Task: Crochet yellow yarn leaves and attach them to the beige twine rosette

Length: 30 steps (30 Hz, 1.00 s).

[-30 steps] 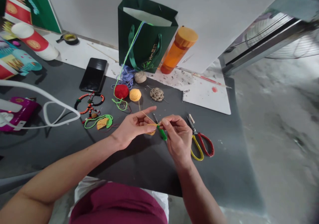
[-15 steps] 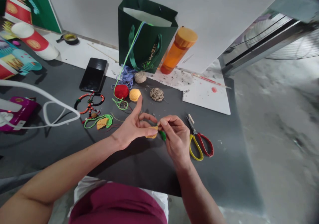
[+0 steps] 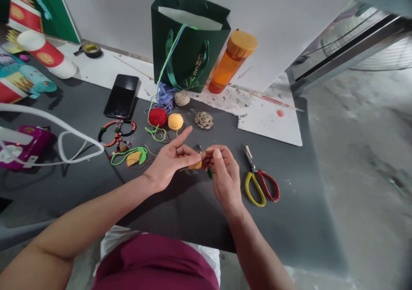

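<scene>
My left hand (image 3: 169, 163) pinches a small yellow crocheted piece (image 3: 195, 165) between thumb and fingers, its index finger stretched out away from it. Close against it, my right hand (image 3: 225, 169) is closed in a pinch on what looks like yellow yarn at the piece's edge; the fingers partly hide it. Beneath the right fingers a slim green-handled tool (image 3: 210, 172) shows in part. A yellow yarn ball (image 3: 175, 121) lies just beyond my left index finger. Scissors (image 3: 257, 180) with one yellow and one red handle rest to the right of my right hand.
Behind my hands are a red yarn ball (image 3: 157, 117), blue yarn (image 3: 165, 96), a beige ball (image 3: 182, 98) and a coiled beige piece (image 3: 204, 120). A green paper bag (image 3: 189, 45) and orange bottle (image 3: 232, 62) stand farther back. Leftward are a phone (image 3: 121, 96), beads (image 3: 111, 141) and a white cable (image 3: 77, 131).
My right hand has shifted slightly up and left, with its thumb now raised more upright. The yellow piece has turned a little in my left fingers. The view has moved slightly.
</scene>
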Each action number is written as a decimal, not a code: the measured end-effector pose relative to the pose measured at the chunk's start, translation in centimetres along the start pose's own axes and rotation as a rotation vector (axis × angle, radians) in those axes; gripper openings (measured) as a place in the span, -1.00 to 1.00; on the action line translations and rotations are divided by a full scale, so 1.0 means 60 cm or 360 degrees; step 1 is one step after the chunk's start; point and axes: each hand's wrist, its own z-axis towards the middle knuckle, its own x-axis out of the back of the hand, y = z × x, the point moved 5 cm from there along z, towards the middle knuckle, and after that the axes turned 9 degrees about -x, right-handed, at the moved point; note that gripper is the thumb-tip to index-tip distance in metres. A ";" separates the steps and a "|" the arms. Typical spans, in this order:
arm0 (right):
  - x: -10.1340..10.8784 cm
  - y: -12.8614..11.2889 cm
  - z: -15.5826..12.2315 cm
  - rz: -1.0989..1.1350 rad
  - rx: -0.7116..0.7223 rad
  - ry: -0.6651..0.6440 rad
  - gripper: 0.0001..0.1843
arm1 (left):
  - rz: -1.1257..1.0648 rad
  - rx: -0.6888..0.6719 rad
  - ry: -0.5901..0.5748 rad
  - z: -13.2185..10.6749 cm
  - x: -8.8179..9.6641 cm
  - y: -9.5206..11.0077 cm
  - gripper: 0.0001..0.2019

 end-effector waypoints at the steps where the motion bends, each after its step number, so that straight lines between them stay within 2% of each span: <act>1: -0.006 0.001 -0.001 -0.0034 -0.0035 -0.0083 -0.57 | -0.0021 -0.0046 0.0039 0.000 0.001 0.003 -0.04; 3: -0.018 0.003 -0.002 -0.0133 -0.0111 -0.0230 -0.54 | -0.0054 -0.0100 0.0093 0.001 0.001 0.008 -0.09; 6: -0.027 0.004 -0.001 -0.0227 -0.0202 -0.0322 -0.56 | -0.0092 -0.0127 0.0167 0.001 0.003 0.013 -0.12; 14: -0.029 0.021 0.004 0.0022 -0.0497 -0.0403 -0.54 | -0.0005 0.0027 0.0124 0.004 0.007 0.004 -0.28; 18: -0.028 0.021 0.004 0.0055 -0.0541 -0.0396 -0.55 | 0.0122 -0.0127 0.0139 0.006 0.012 0.008 -0.22; 22: -0.019 0.020 0.007 0.0041 -0.0500 -0.0306 -0.54 | 0.0211 -0.0284 0.0243 0.008 0.020 0.008 -0.30; 24: -0.012 0.016 0.008 0.0077 -0.0443 -0.0250 -0.53 | 0.0344 -0.0318 0.0188 0.008 0.018 0.009 -0.35; 27: -0.002 0.005 0.007 0.0128 -0.0353 -0.0220 -0.56 | 0.0716 -0.0347 -0.0023 0.006 0.008 0.027 -0.46; 30: 0.000 -0.003 0.004 0.0099 -0.0314 -0.0277 -0.57 | 0.1197 -0.0547 -0.0120 -0.003 0.010 0.086 -0.58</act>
